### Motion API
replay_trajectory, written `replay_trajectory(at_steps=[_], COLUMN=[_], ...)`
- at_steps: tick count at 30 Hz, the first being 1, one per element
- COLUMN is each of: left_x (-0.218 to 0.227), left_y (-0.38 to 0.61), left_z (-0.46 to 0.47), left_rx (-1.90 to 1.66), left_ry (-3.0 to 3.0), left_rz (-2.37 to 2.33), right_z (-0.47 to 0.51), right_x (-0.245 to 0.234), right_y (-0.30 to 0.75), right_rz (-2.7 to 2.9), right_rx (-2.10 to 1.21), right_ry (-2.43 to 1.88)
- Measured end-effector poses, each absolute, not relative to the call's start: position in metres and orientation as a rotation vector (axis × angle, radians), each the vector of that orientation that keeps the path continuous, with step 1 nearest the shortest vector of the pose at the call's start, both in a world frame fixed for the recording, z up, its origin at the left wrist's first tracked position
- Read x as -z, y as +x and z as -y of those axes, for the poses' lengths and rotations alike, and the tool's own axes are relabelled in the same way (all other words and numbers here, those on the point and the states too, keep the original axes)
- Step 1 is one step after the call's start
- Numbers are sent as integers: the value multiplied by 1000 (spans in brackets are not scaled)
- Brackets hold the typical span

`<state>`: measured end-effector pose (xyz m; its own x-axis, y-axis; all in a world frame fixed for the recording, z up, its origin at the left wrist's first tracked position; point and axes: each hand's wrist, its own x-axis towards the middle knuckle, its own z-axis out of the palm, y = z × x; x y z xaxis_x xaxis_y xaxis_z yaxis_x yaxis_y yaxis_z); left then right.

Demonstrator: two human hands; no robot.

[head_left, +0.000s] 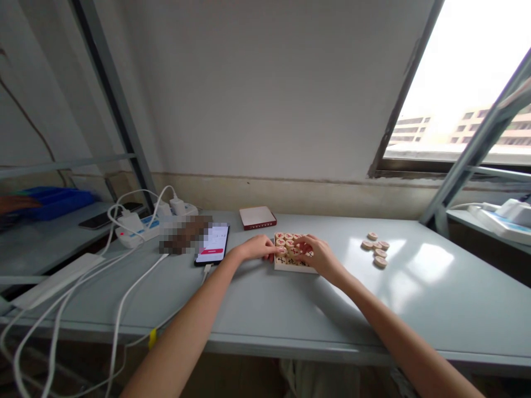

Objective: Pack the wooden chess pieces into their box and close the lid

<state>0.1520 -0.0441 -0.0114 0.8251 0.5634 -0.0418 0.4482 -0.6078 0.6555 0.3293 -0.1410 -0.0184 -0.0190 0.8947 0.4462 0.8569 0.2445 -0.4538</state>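
Observation:
A shallow white box (pixel 293 267) full of round xiangqi pieces (pixel 289 243) in rows sits on the desk. The pieces bear red and black characters. My left hand (pixel 258 247) is at the box's left side, fingers curled against its edge and one fingertip reaching over a piece. From the right, my right hand (pixel 320 257) reaches over the box, thumb and fingertips bent around a piece among the others. Its hand hides part of the box's right side. Several loose pieces (pixel 374 245) lie on the desk to the right.
A dark red-edged box lid (pixel 258 218) lies behind, near the wall. To the left are a lit phone (pixel 213 245) on a charging cable, a blurred patch, and a power strip (pixel 133 236) with white cables. A person's hand (pixel 19 203) is near a blue tray (pixel 62 202) at far left.

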Motion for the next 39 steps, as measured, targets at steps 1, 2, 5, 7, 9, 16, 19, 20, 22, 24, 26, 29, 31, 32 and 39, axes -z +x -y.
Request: replay_trajectory(at_steps=[1, 2, 5, 7, 9, 16, 19, 20, 22, 24, 26, 29, 31, 32, 39], left_x=[11, 11, 10, 10, 10, 11, 9, 8, 5, 3, 1, 0, 0, 0, 6], left_y=[152, 152, 153, 153, 153, 154, 154, 154, 154, 153, 151, 150, 150, 150, 151], left_z=[44, 44, 45, 44, 44, 44, 46, 46, 47, 46, 46, 46, 46, 46, 44], left_rx=[-218, -214, -201, -197, -196, -200, -211, -209, -187, -138, -78, -25, -21, -27, -74], left_ry=[2321, 2318, 2321, 2331, 2342, 2317, 2292, 2270, 2216, 2188, 2199, 2206, 2189, 2183, 2171], left_rz=[-737, -737, -743, -737, -732, -740, -793, -802, -788, -760, -738, -668, -617, -604, -613], right_z=[141, 140, 140, 141, 141, 138, 145, 149, 160, 174, 186, 196, 196, 195, 178], right_x=[18, 18, 18, 18, 20, 24, 17, 14, 7, 4, 3, 6, 9, 9, 2], right_y=[329, 328, 326, 326, 326, 327, 335, 341, 362, 389, 416, 445, 454, 455, 453], right_rz=[1853, 1851, 1856, 1865, 1868, 1859, 1848, 1846, 1816, 1706, 1563, 1478, 1471, 1465, 1464], right_rx=[-68, -65, -62, -65, -61, -93, -79, -17, 212, 492, 620, 559, 499, 488, 414], right_ry=[-1612, -1623, -1626, -1593, -1561, -1523, -1556, -1605, -1785, -2043, -2306, -2538, -2585, -2584, -2540])
